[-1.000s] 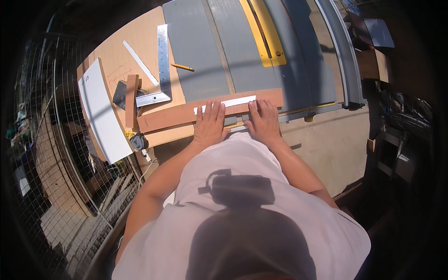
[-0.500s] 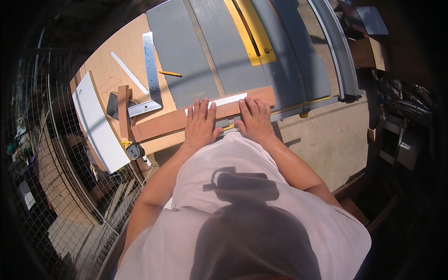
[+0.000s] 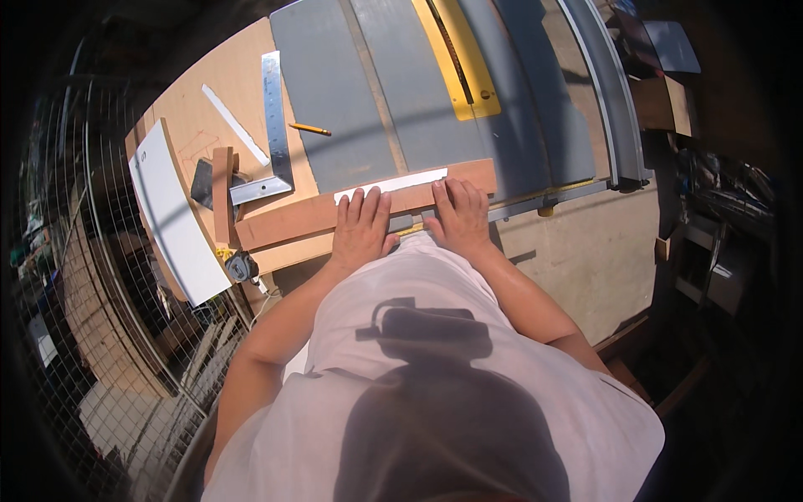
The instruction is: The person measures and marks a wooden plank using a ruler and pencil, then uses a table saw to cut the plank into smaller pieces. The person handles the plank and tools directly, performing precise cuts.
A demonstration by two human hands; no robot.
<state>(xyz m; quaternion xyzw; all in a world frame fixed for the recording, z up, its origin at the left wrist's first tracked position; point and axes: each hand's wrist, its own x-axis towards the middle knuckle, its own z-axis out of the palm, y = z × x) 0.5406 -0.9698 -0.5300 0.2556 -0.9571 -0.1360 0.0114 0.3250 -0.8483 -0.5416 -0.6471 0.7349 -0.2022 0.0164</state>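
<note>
1. White board (image 3: 173,217), well left of the left fingers (image 3: 357,206): a small dark mark near its far end, unreadable.
2. Metal square (image 3: 273,117), beyond those fingers and leftward: scale marks, too fine to read.

Left grip (image 3: 361,230) and right grip (image 3: 460,215) lie on a brown wooden board (image 3: 288,219), fingertips at its white strip (image 3: 400,181); a metal try square (image 3: 274,121) rests on the counter (image 3: 180,109).

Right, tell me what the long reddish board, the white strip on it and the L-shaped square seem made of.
Long reddish board: wood, apparently unfinished, judging by its matte brown face.
White strip: perhaps paper or thin plastic; flat and plain white, so the look leaves it open.
L-shaped square: metal, likely steel, from its silvery sheen.
</note>
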